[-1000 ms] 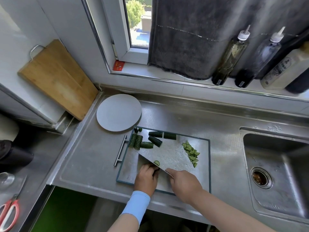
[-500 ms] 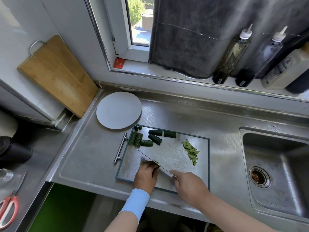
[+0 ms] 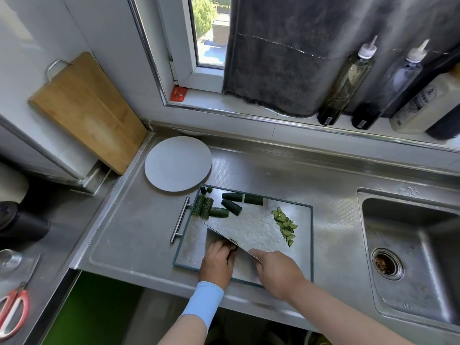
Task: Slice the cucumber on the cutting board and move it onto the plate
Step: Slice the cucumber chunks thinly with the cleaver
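Note:
A steel cutting board [image 3: 302,245] with a dark rim lies on the counter. Several dark green cucumber chunks [image 3: 231,206] sit at its far left. A small pile of thin slices [image 3: 285,225] lies at its right. My right hand [image 3: 277,272] grips the handle of a broad cleaver [image 3: 245,231], whose blade stands on the board. My left hand [image 3: 217,262] curls over a cucumber piece pressed against the blade's left side; the piece is almost wholly hidden. A round grey plate [image 3: 178,163] lies beyond the board's far left corner with nothing on it.
A sink [image 3: 408,255] is set into the counter at the right. A wooden board [image 3: 87,110] leans on the wall at the left. Bottles [image 3: 346,83] stand on the windowsill. Red-handled scissors [image 3: 12,310] lie at the bottom left.
The cleaver has come down from its tilted position beside my left hand's fingers. The slice seen at the blade a second ago is now barely visible. Both hands stayed in place.

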Demonstrator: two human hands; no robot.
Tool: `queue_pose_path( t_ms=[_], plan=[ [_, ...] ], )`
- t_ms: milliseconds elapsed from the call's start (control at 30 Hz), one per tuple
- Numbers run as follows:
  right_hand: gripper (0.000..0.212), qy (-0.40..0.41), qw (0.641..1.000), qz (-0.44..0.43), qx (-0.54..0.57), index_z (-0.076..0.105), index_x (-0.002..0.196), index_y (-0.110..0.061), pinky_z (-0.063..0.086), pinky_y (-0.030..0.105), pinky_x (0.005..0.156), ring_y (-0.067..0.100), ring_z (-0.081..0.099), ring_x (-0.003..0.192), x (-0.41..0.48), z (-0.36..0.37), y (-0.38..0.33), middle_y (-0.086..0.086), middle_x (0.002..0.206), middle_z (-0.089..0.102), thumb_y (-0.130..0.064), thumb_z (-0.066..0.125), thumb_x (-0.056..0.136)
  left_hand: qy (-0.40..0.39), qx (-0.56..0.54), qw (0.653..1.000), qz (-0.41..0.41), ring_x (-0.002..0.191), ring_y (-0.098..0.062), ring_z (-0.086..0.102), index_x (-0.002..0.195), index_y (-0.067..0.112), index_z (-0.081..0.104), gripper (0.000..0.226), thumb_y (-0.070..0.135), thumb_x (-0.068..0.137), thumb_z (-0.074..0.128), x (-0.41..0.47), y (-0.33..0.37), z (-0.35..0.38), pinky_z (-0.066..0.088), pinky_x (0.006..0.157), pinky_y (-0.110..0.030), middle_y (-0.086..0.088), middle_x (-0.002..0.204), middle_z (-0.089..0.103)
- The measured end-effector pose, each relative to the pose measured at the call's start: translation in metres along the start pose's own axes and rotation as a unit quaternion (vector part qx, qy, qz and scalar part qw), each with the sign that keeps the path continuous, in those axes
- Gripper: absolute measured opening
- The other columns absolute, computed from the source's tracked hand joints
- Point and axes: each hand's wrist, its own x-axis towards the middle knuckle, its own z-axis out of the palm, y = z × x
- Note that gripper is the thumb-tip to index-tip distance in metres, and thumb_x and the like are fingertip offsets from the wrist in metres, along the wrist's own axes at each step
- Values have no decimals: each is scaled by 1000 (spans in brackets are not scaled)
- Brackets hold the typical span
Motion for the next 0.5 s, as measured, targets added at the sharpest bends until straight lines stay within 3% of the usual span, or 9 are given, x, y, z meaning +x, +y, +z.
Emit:
queue_pose_path(
  t_ms=[233,500],
  plan=[
    [35,14,1000,2,-12,56,130,-32,47,33,72,27,62,89,-6,1,-3,4,100,70,-24,36,101,3,-13,999,-32,82,-16,59,87,17,74,25,4,68,84,1,6,-2,50,70,-23,0,86,66],
    [31,28,999,-8,-16,57,126,-32,49,36,73,25,62,83,-20,-1,2,1,93,71,-28,36,104,6,4,1000,-16,82,-19,64,86,14,74,23,4,67,84,1,7,-6,51,76,-23,-4,90,68]
  ],
)
